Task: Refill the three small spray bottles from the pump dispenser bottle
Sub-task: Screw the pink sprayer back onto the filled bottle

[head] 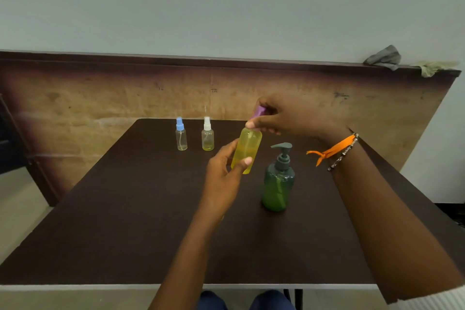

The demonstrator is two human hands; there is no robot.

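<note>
Head view: a small spray bottle (246,152) with a clear body full of yellow liquid and a purple spray cap (258,111) is held tilted above the dark table (125,209), just left of the green pump dispenser bottle (278,181) (grey pump head, green liquid, standing upright on the table). Left hand (224,173) grips the lower body of the yellow bottle, thumb in front and fingers curled behind it. Right hand (284,118) pinches the purple cap from above, fingers curled around it; an orange thread and bead bracelet (337,150) sit on that wrist. Farther back stand two more small bottles, well apart from the hands: one with a blue cap (181,134), nearly clear, and one with a white cap (207,134) with a little yellow liquid at the bottom. No labels or readable writing on any bottle.
</note>
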